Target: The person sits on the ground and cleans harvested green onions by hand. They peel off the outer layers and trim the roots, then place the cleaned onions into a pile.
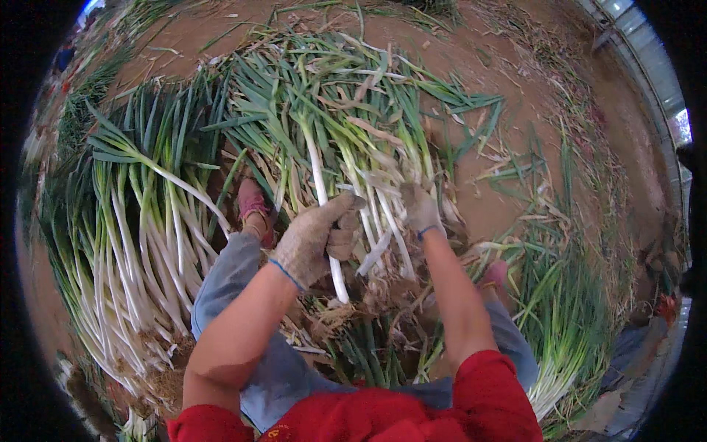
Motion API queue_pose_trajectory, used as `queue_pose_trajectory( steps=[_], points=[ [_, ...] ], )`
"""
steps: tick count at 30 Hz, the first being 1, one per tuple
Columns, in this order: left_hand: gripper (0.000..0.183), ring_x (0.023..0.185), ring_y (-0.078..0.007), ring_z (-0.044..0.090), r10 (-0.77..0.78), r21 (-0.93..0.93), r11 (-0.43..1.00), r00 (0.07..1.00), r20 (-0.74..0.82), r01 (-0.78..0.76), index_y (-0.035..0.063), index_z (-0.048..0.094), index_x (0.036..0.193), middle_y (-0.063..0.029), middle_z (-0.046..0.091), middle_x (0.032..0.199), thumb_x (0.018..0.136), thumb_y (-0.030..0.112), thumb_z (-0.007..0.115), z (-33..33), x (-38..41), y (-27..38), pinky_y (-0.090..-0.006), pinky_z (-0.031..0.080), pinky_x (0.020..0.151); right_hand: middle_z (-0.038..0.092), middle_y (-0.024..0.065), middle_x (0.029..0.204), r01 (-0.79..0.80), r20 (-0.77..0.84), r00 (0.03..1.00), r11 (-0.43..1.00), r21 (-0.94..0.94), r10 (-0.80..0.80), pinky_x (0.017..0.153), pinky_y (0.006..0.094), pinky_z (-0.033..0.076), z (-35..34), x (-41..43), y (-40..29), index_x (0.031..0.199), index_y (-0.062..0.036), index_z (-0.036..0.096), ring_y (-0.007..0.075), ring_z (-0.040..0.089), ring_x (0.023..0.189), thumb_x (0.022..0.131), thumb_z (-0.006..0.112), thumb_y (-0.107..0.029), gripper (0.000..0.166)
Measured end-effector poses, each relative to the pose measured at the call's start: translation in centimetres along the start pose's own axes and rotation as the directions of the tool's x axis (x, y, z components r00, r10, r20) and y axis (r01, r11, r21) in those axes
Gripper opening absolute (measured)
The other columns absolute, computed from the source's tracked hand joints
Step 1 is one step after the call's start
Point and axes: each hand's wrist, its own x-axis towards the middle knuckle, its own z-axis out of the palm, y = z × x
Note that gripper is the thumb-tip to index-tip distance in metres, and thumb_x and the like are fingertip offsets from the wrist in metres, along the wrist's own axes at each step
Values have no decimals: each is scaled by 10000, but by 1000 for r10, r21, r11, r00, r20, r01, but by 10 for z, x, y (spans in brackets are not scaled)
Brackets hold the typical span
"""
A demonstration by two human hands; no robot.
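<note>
My left hand (320, 235), in a pale work glove with a blue cuff edge, grips the white shaft of a long green onion (317, 171). Its green leaves point away from me, and its roots (334, 317) hang below my fist. My right hand (422, 209), gloved too and blurred, is over the right side of a loose heap of green onions (259, 94). Pale, dry outer leaves (381, 179) lie by its fingers; whether it pinches any is unclear. Between my hands are several more white shafts (395, 226) and a loose whitish peel (375, 254).
Left of my leg lies a thick row of green onions (127, 237) with white shafts and rooty ends. More onions (552, 331) lie beyond my right leg. Leaf scraps (513, 168) litter the brown soil (486, 204). A translucent sheeted wall (646, 50) curves along the right.
</note>
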Motion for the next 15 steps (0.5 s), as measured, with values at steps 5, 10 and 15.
queue_pose_trajectory(
  steps=[5, 10, 15],
  points=[
    [268, 443, -54, 313, 154, 114, 982, 987, -40, -149, 10, 576, 1028, 47, 403, 588, 926, 257, 589, 13, 0, 13, -231, 214, 400, 648, 227, 954, 111, 20, 993, 818, -565, -120, 781, 468, 476, 16, 83, 48, 1059, -40, 596, 407, 615, 906, 885, 549, -308, 323],
    [265, 449, -54, 313, 165, 164, 975, 981, -98, -148, 17, 575, 1011, 48, 409, 603, 914, 263, 594, 12, -4, 18, -239, 233, 406, 660, 127, 947, 161, -87, 982, 985, -65, -166, 798, 362, 478, 4, 74, 34, 1064, 1, 616, 233, 619, 872, 906, 566, -214, 272],
    [265, 467, -65, 347, 158, 240, 961, 986, -51, -141, 16, 587, 1002, 43, 417, 612, 891, 256, 591, 17, 2, 3, -236, 257, 424, 637, 91, 904, -75, 98, 995, 646, 760, -1, 767, 341, 497, -63, 20, -56, 1068, -15, 613, 193, 626, 831, 912, 555, -110, 192]
  ],
)
